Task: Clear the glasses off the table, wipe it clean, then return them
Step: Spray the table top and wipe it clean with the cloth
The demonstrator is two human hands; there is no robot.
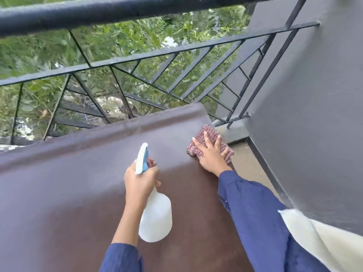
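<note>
A dark brown table (68, 193) fills the lower left of the head view, and no glasses are in sight. My left hand (140, 179) grips the neck of a white spray bottle (156, 218) with a blue and white nozzle, held above the table's middle. My right hand (211, 154) lies flat with spread fingers on a folded red checked cloth (211, 135). It presses the cloth onto the table's far right corner. Both arms wear blue sleeves.
A black metal railing (137, 59) runs just behind the table, with green foliage beyond it. A grey wall (314, 114) rises on the right, leaving a narrow strip of floor (251, 161) beside the table. Pale fabric (314, 238) hangs at lower right.
</note>
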